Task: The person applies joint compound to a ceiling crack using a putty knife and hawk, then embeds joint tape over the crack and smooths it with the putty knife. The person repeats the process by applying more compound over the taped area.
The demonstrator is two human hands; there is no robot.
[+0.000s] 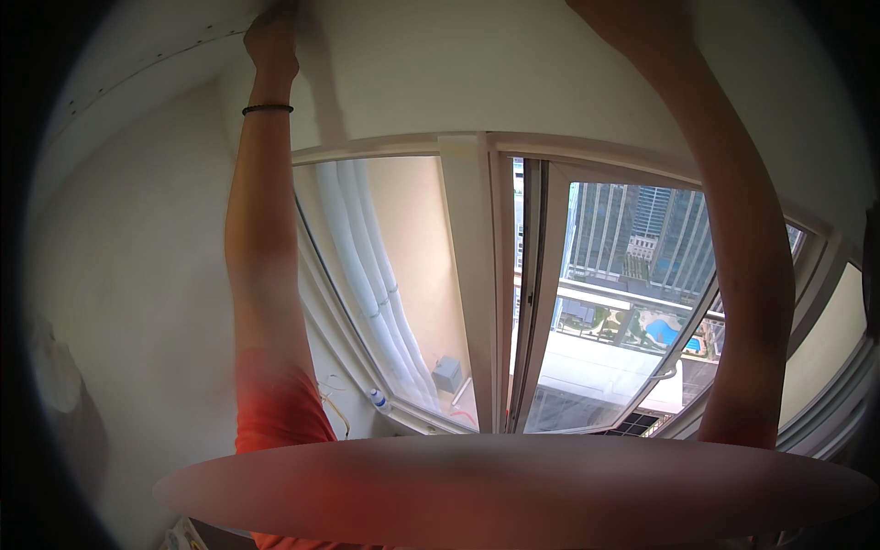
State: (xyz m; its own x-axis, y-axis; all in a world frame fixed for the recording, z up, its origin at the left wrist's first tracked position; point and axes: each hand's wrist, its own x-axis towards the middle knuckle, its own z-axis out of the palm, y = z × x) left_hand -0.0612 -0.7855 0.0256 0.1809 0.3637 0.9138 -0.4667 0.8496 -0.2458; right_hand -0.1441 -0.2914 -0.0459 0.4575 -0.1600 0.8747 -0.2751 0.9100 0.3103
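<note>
Both my arms reach up past the window toward the top edge of the head view. My left hand [272, 38] is up against the pale wall or ceiling surface. Only its lower part shows, and its fingers are cut off or too dark to make out. A dark beaded bracelet [268, 109] circles my left forearm. On the right, my right hand [623, 11] runs out of the picture at the top, with its fingers hidden. Whether either hand holds anything cannot be seen. The pale surface [440, 69] lies between the two hands.
Below stands a white-framed window [472, 275] with an outward-swung glass pane [614, 348]. Behind the left glass hang white pipes [367, 266] and a grey box [446, 374]. A small bottle [379, 399] stands by the sill near a thin cable [335, 408]. Tall buildings [642, 229] rise outside.
</note>
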